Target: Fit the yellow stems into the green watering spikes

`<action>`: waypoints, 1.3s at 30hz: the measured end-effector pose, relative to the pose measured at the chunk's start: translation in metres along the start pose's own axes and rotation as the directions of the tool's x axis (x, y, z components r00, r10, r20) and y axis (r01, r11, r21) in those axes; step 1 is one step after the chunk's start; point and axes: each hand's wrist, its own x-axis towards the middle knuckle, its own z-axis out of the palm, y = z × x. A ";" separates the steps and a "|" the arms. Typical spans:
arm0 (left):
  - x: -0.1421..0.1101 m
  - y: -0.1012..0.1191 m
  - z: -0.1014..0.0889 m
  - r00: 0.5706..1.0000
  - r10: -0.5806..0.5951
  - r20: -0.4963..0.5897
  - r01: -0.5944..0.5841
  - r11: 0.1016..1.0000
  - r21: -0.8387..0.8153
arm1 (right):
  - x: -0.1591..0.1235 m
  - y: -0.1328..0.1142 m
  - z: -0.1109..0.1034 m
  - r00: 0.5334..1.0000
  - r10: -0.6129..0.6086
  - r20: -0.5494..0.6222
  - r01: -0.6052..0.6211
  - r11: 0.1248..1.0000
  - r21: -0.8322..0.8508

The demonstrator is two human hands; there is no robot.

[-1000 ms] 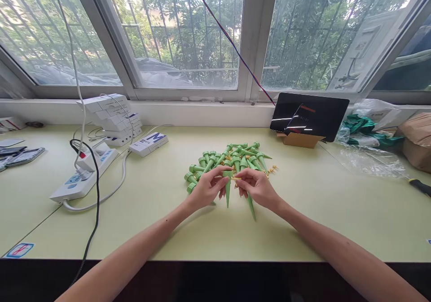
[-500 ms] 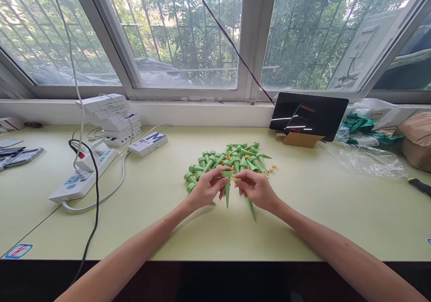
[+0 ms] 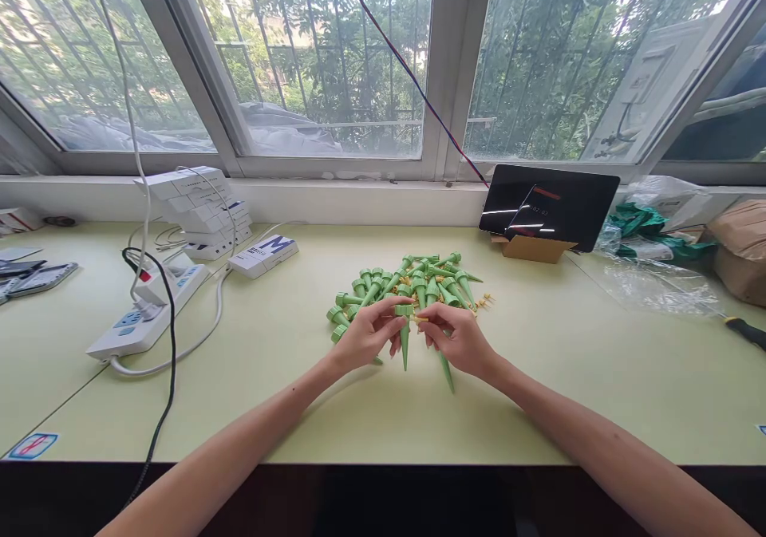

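Between the thumb and fingers of my left hand (image 3: 372, 331) is a green plastic watering spike (image 3: 405, 349), its capped end up and its point down. My right hand (image 3: 458, 336) pinches a small yellow plastic piece (image 3: 421, 319) against or close beside the spike, just under the cap; whether it touches cannot be made out. Behind both hands lies a pile of similar green spikes (image 3: 432, 288), with small yellow pieces (image 3: 486, 301) scattered among them and at the right edge. One more spike (image 3: 446, 373) pokes out below my right hand, tip toward me.
On the left stand a white power strip (image 3: 149, 309) with cables, stacked white boxes (image 3: 200, 210) and a single box (image 3: 264, 256). A dark tablet (image 3: 547, 206) leans on a cardboard stand (image 3: 537, 248) at the back right. Plastic bags (image 3: 664, 282) and a screwdriver (image 3: 747, 331) lie far right.
Almost nothing differs. Both hands stay in place around the spike and the yellow piece, with only a very slight shift of the fingers.
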 end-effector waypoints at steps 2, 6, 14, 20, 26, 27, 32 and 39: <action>-0.001 0.000 0.001 1.000 0.013 -0.014 -0.013 0.999 0.033 | 0.000 0.001 0.000 1.000 0.016 0.005 -0.017 0.999 0.028; -0.002 0.000 0.001 0.999 0.028 -0.024 -0.026 0.995 0.095 | 0.000 0.003 0.001 0.998 0.061 0.017 -0.062 0.994 0.085; 0.001 -0.001 0.000 1.000 -0.003 0.013 0.002 1.000 0.009 | 0.000 0.000 0.000 1.000 0.017 0.016 -0.017 1.000 0.021; -0.003 0.000 0.001 0.998 0.065 -0.015 -0.062 0.985 0.162 | 0.000 0.001 0.001 0.999 0.044 0.020 -0.045 0.997 0.062; -0.003 -0.001 0.001 0.999 0.045 -0.019 -0.042 0.990 0.138 | -0.001 0.002 0.001 0.999 0.046 0.023 -0.048 0.997 0.068; -0.003 -0.001 0.001 0.999 0.032 -0.015 -0.030 0.993 0.114 | -0.001 0.002 0.001 0.999 0.033 0.023 -0.034 0.998 0.054; -0.002 -0.003 0.001 1.000 0.004 -0.005 -0.004 0.998 0.066 | -0.001 0.002 0.001 1.000 0.013 0.022 -0.013 1.000 0.019; -0.003 -0.003 0.002 0.998 0.048 -0.031 -0.043 0.990 0.136 | -0.001 0.004 0.001 0.996 0.086 0.037 -0.089 0.991 0.103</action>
